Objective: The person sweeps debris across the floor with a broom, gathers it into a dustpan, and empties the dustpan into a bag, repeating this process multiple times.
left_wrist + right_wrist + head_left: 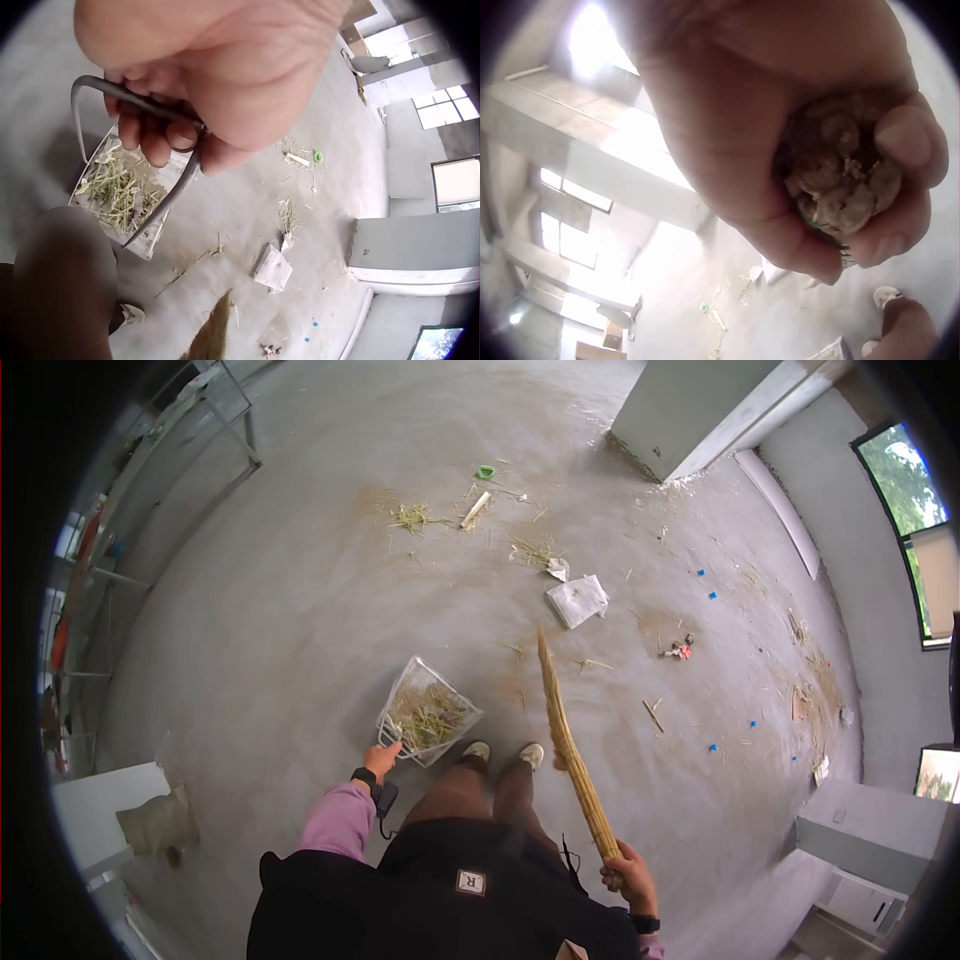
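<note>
In the head view my left hand (380, 760) holds a white, open-topped dustpan (397, 688) by its handle, at the left of my feet. Close up in the left wrist view, curled fingers (154, 148) hook round the bent grey handle (171, 201). Straw bits and dust lie inside the dustpan. On the other side, my right hand (630, 875) grips a straw broom (578, 770) by its narrow end, its frayed tip pointing forward. The right wrist view shows the thumb and fingers wrapped round the broom's knobbly butt (844, 199).
A white flat packet (578, 601) lies ahead on the concrete floor, with straw heaps (412, 517) and a green piece (485, 472) beyond. Small blue bits and a reddish toy-like thing (683, 651) are scattered right. A pillar (690, 420) stands at the far right, a metal rack (250, 445) left.
</note>
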A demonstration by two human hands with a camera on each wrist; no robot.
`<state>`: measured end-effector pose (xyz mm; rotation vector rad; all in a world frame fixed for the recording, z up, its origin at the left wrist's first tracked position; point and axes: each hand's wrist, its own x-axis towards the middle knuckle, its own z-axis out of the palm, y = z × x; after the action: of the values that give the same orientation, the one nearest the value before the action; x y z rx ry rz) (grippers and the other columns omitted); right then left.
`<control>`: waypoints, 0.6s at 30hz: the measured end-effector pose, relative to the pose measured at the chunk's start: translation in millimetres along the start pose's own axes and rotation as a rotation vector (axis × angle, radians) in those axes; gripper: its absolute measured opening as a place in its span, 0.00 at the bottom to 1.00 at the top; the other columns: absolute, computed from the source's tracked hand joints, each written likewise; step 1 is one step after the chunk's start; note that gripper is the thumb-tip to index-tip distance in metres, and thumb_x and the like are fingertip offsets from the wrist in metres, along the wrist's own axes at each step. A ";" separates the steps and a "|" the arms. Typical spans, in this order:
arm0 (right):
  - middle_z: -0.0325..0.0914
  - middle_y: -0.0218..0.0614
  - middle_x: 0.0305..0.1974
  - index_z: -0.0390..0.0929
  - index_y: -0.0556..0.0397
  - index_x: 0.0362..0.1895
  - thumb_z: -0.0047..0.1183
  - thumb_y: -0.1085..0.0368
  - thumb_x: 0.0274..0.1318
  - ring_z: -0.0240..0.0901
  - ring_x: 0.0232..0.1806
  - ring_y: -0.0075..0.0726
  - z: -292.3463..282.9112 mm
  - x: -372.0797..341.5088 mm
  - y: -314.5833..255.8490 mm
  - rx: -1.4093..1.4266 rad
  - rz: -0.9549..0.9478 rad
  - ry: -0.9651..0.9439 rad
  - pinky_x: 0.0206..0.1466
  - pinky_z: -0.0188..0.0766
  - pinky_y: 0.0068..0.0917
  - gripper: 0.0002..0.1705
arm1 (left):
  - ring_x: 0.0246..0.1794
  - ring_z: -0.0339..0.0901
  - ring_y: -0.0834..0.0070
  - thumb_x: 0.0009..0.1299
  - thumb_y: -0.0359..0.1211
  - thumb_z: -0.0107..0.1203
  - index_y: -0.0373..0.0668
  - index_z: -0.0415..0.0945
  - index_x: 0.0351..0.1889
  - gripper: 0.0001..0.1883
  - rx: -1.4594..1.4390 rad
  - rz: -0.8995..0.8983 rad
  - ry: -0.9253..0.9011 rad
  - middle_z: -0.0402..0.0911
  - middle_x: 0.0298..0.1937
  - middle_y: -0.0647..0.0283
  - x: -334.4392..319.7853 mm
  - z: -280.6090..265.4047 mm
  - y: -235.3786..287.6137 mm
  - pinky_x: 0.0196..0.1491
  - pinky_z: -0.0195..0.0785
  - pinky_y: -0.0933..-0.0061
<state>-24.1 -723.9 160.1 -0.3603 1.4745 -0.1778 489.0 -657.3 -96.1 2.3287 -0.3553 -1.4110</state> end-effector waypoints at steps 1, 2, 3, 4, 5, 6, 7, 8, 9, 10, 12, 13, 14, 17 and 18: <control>0.67 0.33 0.21 0.64 0.53 0.51 0.47 0.68 0.47 0.64 0.16 0.26 12.3 9.1 -5.9 0.030 0.005 -0.063 0.14 0.58 0.19 0.23 | 0.19 0.71 0.66 0.55 0.46 0.55 0.31 0.73 0.15 0.23 0.002 0.008 0.011 0.75 0.17 0.55 -3.2 -3.0 -7.9 0.29 0.63 0.63; 0.67 0.33 0.22 0.64 0.53 0.50 0.47 0.68 0.47 0.65 0.17 0.26 22.0 20.1 -12.7 0.056 0.024 -0.113 0.14 0.58 0.19 0.22 | 0.19 0.71 0.67 0.55 0.45 0.55 0.31 0.73 0.15 0.22 0.004 0.017 0.022 0.75 0.17 0.55 -4.8 -5.3 -16.6 0.29 0.63 0.62; 0.66 0.32 0.22 0.64 0.53 0.49 0.47 0.68 0.47 0.65 0.17 0.26 31.3 32.3 -18.9 0.082 0.042 -0.163 0.14 0.58 0.19 0.21 | 0.18 0.71 0.67 0.54 0.45 0.54 0.32 0.73 0.15 0.21 0.033 -0.009 0.022 0.74 0.16 0.56 -6.1 -9.5 -21.8 0.27 0.62 0.63; 0.66 0.32 0.22 0.64 0.52 0.48 0.47 0.68 0.47 0.66 0.17 0.26 39.1 44.8 -26.3 0.109 0.059 -0.213 0.14 0.58 0.19 0.20 | 0.18 0.71 0.67 0.54 0.44 0.54 0.33 0.73 0.15 0.21 0.024 -0.045 0.028 0.74 0.16 0.56 -8.4 -12.6 -28.4 0.27 0.62 0.64; 0.65 0.32 0.22 0.64 0.51 0.45 0.47 0.67 0.48 0.65 0.17 0.26 45.9 55.7 -36.6 0.098 0.045 -0.258 0.14 0.57 0.19 0.17 | 0.18 0.71 0.67 0.54 0.44 0.54 0.33 0.73 0.15 0.20 0.014 -0.082 0.033 0.74 0.16 0.57 -25.9 -18.8 -19.7 0.26 0.62 0.64; 0.65 0.31 0.22 0.64 0.51 0.45 0.47 0.67 0.48 0.65 0.17 0.25 52.7 64.8 -48.4 0.080 0.048 -0.282 0.14 0.57 0.18 0.17 | 0.18 0.71 0.67 0.53 0.44 0.53 0.33 0.72 0.15 0.20 0.004 -0.118 0.039 0.74 0.16 0.57 -37.5 -23.2 -15.9 0.25 0.62 0.64; 0.65 0.31 0.23 0.64 0.51 0.44 0.47 0.67 0.48 0.65 0.18 0.25 59.7 72.9 -62.0 0.063 0.050 -0.306 0.14 0.57 0.18 0.16 | 0.18 0.72 0.66 0.53 0.43 0.53 0.33 0.71 0.14 0.19 0.001 -0.106 0.038 0.73 0.15 0.57 -33.9 -25.1 -32.0 0.23 0.62 0.65; 0.65 0.31 0.23 0.65 0.50 0.44 0.47 0.67 0.48 0.65 0.18 0.25 66.9 80.5 -73.9 0.047 0.051 -0.329 0.14 0.57 0.18 0.16 | 0.17 0.71 0.67 0.52 0.42 0.53 0.33 0.71 0.15 0.19 0.019 -0.153 0.017 0.74 0.16 0.56 -49.2 -32.7 -24.5 0.21 0.61 0.65; 0.65 0.32 0.23 0.64 0.51 0.44 0.47 0.67 0.48 0.64 0.17 0.25 74.5 87.5 -84.1 0.036 0.046 -0.355 0.14 0.57 0.18 0.16 | 0.16 0.71 0.66 0.52 0.42 0.53 0.33 0.71 0.15 0.18 -0.013 -0.169 0.048 0.73 0.16 0.56 -50.5 -33.8 -35.5 0.20 0.61 0.65; 0.66 0.32 0.23 0.64 0.51 0.43 0.47 0.67 0.48 0.64 0.17 0.25 83.3 94.1 -92.7 0.025 0.041 -0.380 0.14 0.57 0.17 0.15 | 0.16 0.70 0.66 0.52 0.41 0.53 0.33 0.71 0.16 0.17 -0.046 -0.186 0.079 0.73 0.17 0.56 -53.9 -33.8 -48.6 0.20 0.61 0.65; 0.66 0.33 0.23 0.63 0.51 0.43 0.46 0.67 0.49 0.63 0.17 0.24 102.2 106.0 -106.4 0.044 0.034 -0.447 0.15 0.57 0.17 0.15 | 0.16 0.70 0.66 0.51 0.40 0.53 0.33 0.70 0.17 0.16 -0.075 -0.261 0.071 0.73 0.17 0.56 -70.8 -38.8 -55.4 0.20 0.60 0.66; 0.66 0.33 0.23 0.63 0.51 0.43 0.46 0.67 0.49 0.62 0.18 0.24 112.4 111.2 -111.3 0.074 0.031 -0.488 0.15 0.57 0.17 0.15 | 0.17 0.69 0.68 0.51 0.39 0.53 0.33 0.70 0.18 0.15 -0.098 -0.231 0.107 0.73 0.18 0.57 -76.5 -37.7 -64.7 0.20 0.59 0.66; 0.66 0.33 0.24 0.63 0.51 0.43 0.46 0.67 0.49 0.62 0.18 0.23 122.2 117.0 -115.8 0.105 0.030 -0.529 0.15 0.57 0.17 0.14 | 0.17 0.69 0.69 0.51 0.38 0.53 0.33 0.70 0.18 0.14 -0.113 -0.265 0.094 0.73 0.17 0.57 -82.4 -39.0 -69.8 0.21 0.59 0.67; 0.65 0.33 0.24 0.62 0.52 0.39 0.46 0.67 0.50 0.61 0.19 0.22 142.6 164.3 -107.0 0.190 0.092 -0.549 0.15 0.56 0.16 0.11 | 0.16 0.67 0.70 0.51 0.36 0.52 0.33 0.70 0.17 0.13 -0.212 -0.228 0.151 0.72 0.17 0.58 -91.0 -30.7 -101.4 0.23 0.59 0.69; 0.65 0.32 0.24 0.62 0.53 0.38 0.46 0.67 0.50 0.61 0.19 0.22 150.3 170.6 -106.3 0.225 0.125 -0.549 0.15 0.55 0.16 0.11 | 0.16 0.67 0.71 0.52 0.36 0.52 0.33 0.70 0.17 0.13 -0.212 -0.218 0.163 0.72 0.16 0.58 -95.5 -28.2 -107.0 0.23 0.58 0.69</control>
<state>151.8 -860.9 45.0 -0.1169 0.9189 -0.1292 471.5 -517.4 -57.8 2.3390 0.0941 -1.2704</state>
